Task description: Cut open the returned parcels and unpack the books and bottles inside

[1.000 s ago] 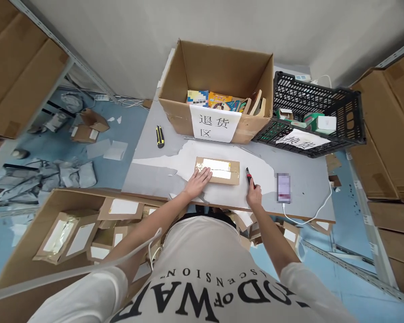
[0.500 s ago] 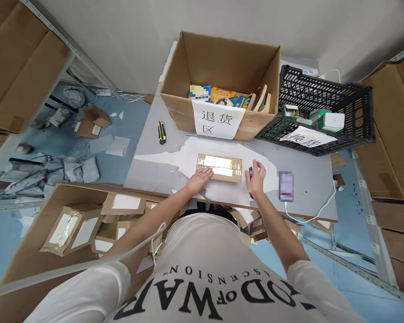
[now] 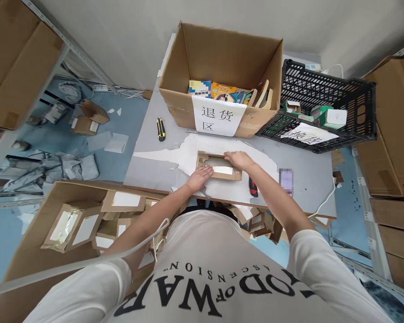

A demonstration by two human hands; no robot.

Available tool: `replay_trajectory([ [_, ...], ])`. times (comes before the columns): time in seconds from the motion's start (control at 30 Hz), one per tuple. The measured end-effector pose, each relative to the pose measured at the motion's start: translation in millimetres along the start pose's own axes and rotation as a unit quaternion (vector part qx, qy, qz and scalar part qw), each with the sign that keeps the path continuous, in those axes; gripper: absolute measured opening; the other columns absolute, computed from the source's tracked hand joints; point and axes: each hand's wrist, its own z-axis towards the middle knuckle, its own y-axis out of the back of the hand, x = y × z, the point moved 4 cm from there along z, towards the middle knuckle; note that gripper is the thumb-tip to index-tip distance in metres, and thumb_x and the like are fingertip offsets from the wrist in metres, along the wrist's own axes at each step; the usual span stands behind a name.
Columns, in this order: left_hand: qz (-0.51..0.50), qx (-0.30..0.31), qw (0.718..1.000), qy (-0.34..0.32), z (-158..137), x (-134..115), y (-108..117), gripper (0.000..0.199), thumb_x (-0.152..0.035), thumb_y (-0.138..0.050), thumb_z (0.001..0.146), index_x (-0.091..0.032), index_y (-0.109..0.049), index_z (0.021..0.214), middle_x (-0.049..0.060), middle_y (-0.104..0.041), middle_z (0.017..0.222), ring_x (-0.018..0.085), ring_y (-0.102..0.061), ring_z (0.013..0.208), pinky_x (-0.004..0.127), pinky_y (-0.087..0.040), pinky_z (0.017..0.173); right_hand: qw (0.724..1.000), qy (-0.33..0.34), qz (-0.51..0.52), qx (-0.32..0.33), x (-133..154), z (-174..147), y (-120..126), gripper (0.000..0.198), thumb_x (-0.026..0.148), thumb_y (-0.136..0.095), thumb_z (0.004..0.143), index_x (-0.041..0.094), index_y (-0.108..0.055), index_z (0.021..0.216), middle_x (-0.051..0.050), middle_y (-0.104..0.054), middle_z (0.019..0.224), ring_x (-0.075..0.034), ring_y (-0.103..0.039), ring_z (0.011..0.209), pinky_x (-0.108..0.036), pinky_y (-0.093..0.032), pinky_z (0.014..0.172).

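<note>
A small cardboard box with a white label on its near flap lies on the table, its top parted so that a dark opening shows. My left hand rests flat on the box's near left part, fingers stretched out. At the far edge of the opening, my right hand has its fingers curled closed on the far flap, which is mostly hidden. A red and black utility knife lies on the table just right of the box, beneath my right forearm. What the small box holds cannot be made out.
Behind stands a big open carton of books, beside a black plastic crate with small green boxes. A yellow and black utility knife lies at left, a phone at right. A carton of parcels stands front left.
My right hand has put down the red knife and moved left to the box's far flap. The box top has opened. My left hand has stayed on the box.
</note>
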Motion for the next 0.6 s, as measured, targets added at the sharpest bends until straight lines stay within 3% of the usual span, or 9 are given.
replay_trajectory([
  [0.07, 0.001, -0.004, 1.000, -0.002, 0, 0, 0, 0.059, 0.000, -0.041, 0.081, -0.012, -0.048, 0.139, 0.015, -0.051, 0.141, 0.023, -0.040, 0.138, 0.047, -0.037, 0.112, 0.999, -0.031, 0.036, 0.005, -15, 11, 13, 0.047, 0.047, -0.028, 0.099, 0.019, -0.061, 0.118, -0.012, -0.069, 0.101, -0.022, -0.062, 0.089, -0.029, -0.041, 0.075],
  [0.17, 0.008, -0.006, 1.000, -0.004, -1, 1, 0, 0.058, 0.001, -0.038, 0.083, -0.011, -0.048, 0.138, 0.014, -0.050, 0.142, 0.023, -0.038, 0.139, 0.046, -0.036, 0.113, 0.994, -0.055, 0.094, -0.009, -35, 28, 24, 0.053, 0.054, -0.029, 0.097, 0.018, -0.068, 0.104, -0.010, -0.070, 0.099, -0.021, -0.060, 0.087, -0.027, -0.039, 0.072],
  [0.3, 0.017, -0.012, 1.000, -0.011, 0, 1, -1, 0.054, 0.000, -0.036, 0.086, -0.010, -0.048, 0.138, 0.014, -0.050, 0.142, 0.024, -0.037, 0.139, 0.045, -0.036, 0.113, 0.978, -0.157, 0.134, 0.012, -51, 41, 11, 0.070, 0.073, -0.032, 0.086, 0.015, -0.070, 0.094, -0.011, -0.069, 0.100, -0.022, -0.059, 0.090, -0.028, -0.040, 0.073],
  [0.43, 0.008, -0.015, 1.000, -0.006, -1, -2, 1, 0.057, 0.001, -0.036, 0.085, -0.012, -0.044, 0.140, 0.016, -0.048, 0.143, 0.022, -0.034, 0.141, 0.046, -0.034, 0.114, 0.958, -0.245, 0.146, 0.019, -52, 39, -8, 0.075, 0.075, -0.027, 0.086, 0.014, -0.067, 0.106, -0.017, -0.064, 0.112, -0.027, -0.058, 0.103, -0.035, -0.042, 0.083],
  [0.5, 0.001, -0.023, 1.000, -0.007, -2, 0, 10, 0.057, -0.001, -0.039, 0.087, -0.013, -0.041, 0.143, 0.016, -0.043, 0.147, 0.023, -0.029, 0.143, 0.046, -0.033, 0.115, 0.963, -0.229, 0.135, -0.040, -46, 33, -8, 0.067, 0.066, -0.029, 0.091, 0.013, -0.061, 0.119, -0.019, -0.060, 0.120, -0.029, -0.054, 0.110, -0.039, -0.040, 0.090],
  [0.6, -0.011, -0.044, 0.999, 0.021, -6, 16, 35, 0.070, -0.022, -0.056, 0.087, -0.011, -0.028, 0.149, 0.020, -0.028, 0.154, 0.029, -0.017, 0.147, 0.049, -0.029, 0.116, 0.970, -0.144, 0.066, -0.183, -27, 11, 5, 0.055, 0.047, -0.039, 0.095, 0.014, -0.045, 0.139, -0.021, -0.043, 0.141, -0.033, -0.039, 0.128, -0.047, -0.029, 0.103],
])
